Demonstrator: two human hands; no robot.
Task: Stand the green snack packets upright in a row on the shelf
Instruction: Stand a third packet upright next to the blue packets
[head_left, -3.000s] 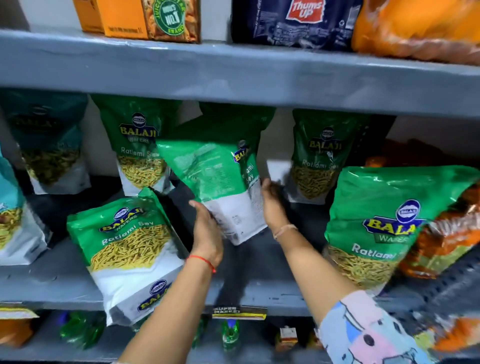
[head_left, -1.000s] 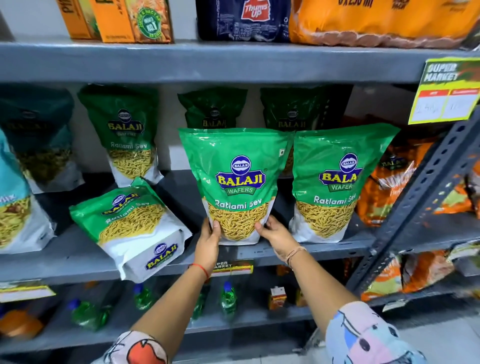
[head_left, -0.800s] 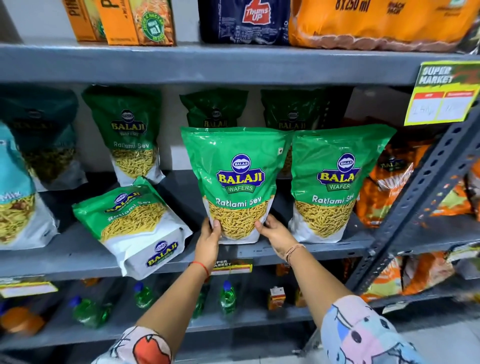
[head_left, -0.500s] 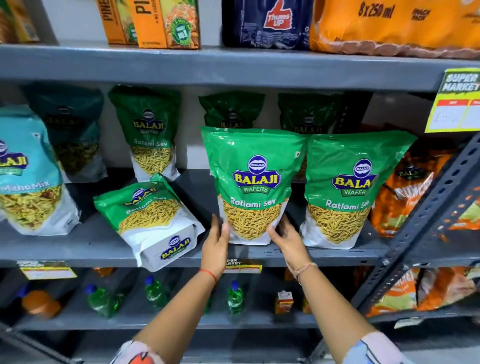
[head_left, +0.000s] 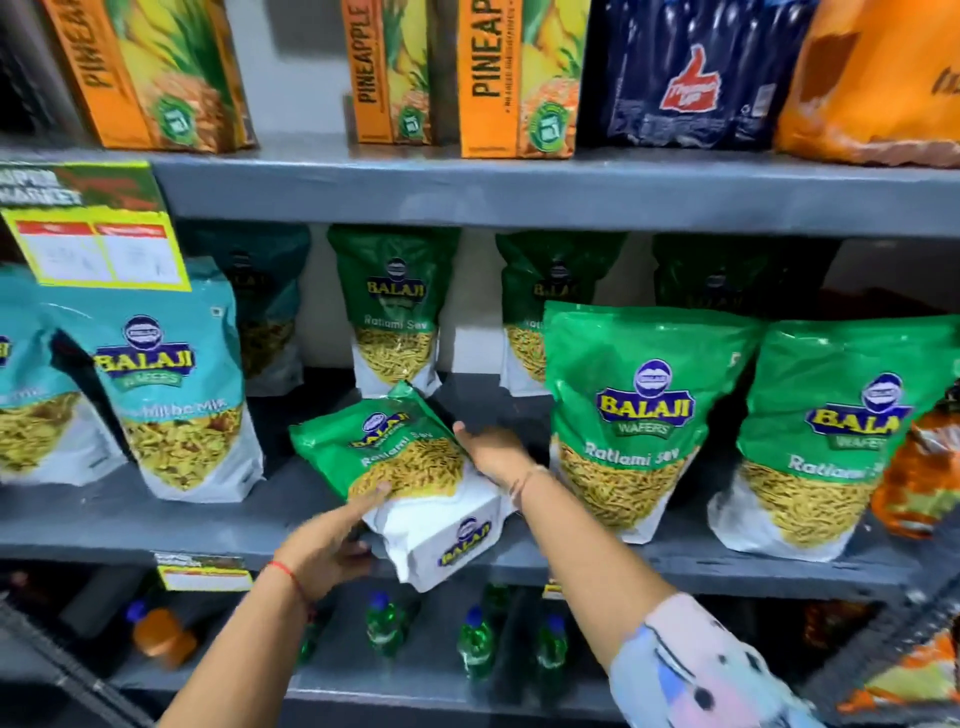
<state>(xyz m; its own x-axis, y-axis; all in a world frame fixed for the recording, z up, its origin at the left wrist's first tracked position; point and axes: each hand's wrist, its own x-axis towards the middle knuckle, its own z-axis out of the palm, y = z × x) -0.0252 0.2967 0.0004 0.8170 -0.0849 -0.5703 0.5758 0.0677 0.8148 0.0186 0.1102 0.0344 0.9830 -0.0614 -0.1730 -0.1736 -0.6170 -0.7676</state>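
Lying packet (head_left: 400, 457) on grey shelf (head_left: 156, 525)

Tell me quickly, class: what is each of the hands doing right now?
Left hand: open, fingers laid on the lower left of the lying green packet, not closed round it.
Right hand: open, palm against that packet's right edge.

Orange pineapple juice cartons (head_left: 517, 78) stand upright on the top shelf, with a dark blue pack of cola bottles (head_left: 691, 73) just to their right and an orange wrapped pack (head_left: 878, 78) beyond that. A yellow and green price tag (head_left: 98, 228) hangs at the left. Teal snack bags (head_left: 171, 384) stand upright below it. On the lowest level stand small green bottles (head_left: 475, 644) and an orange bottle (head_left: 161, 636). Orange snack bags (head_left: 919, 478) sit at the far right.
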